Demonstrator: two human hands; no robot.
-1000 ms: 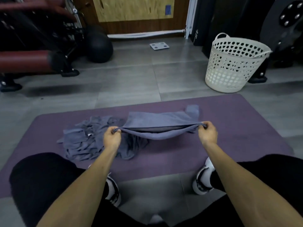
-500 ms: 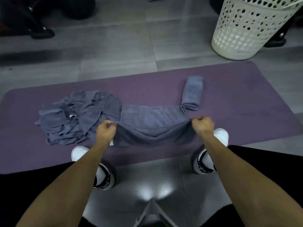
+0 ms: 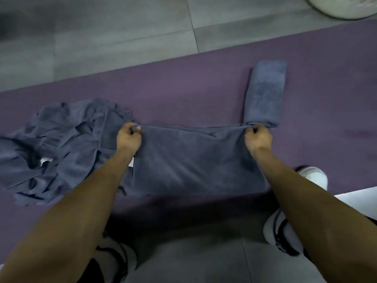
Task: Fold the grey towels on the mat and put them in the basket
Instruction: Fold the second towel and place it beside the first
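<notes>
towel (image 3: 195, 160) flat on mat (image 3: 183, 92), long axis l-r, l hand (image 3: 129, 139) & r hand (image 3: 258, 139) pinching far corners.

Grey tiled floor (image 3: 122, 33), with purple mat (image 3: 183, 94) laid across it. On the mat: crumpled heap of grey towels (image 3: 61, 144) at left, one flat towel (image 3: 193, 164) at centre, a folded towel (image 3: 265, 92) at right, far side. White basket (image 3: 342, 7) on the floor, far right, mostly out of frame.

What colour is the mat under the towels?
Purple mat, clearest in the head view.
</notes>
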